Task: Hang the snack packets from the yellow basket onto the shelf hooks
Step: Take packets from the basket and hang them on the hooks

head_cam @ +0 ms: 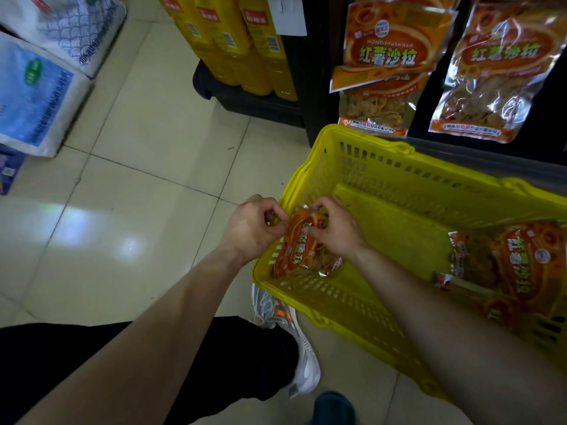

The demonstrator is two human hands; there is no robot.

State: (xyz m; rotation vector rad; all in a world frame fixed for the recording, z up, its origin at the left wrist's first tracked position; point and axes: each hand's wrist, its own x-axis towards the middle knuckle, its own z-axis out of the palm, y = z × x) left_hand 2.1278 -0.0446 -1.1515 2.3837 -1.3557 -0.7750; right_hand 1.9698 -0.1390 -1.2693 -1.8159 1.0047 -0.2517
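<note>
Pale glossy floor tiles [138, 194] underfoot, with the yellow basket [399, 179] standing on them at 3 o'clock of the view, close against a dark shelf. Holds one snack packet [299, 250] over the basket's 9 o'clock corner, both grips clamped on it: left grip [251, 228] pinching its upper edge from the 9 o'clock side, right grip [337, 228] curled over its top from 3 o'clock. More packets [521, 265] lying at the basket's 4 o'clock end; hung packets [389, 56] up at 1 o'clock, hooks themselves hidden. Probably light, with crinkly, slick film around brittle chips, so no squeezing of the belly. Best taken by the flat sealed header, fingers either side of the hang hole, film kept taut for threading.
</note>
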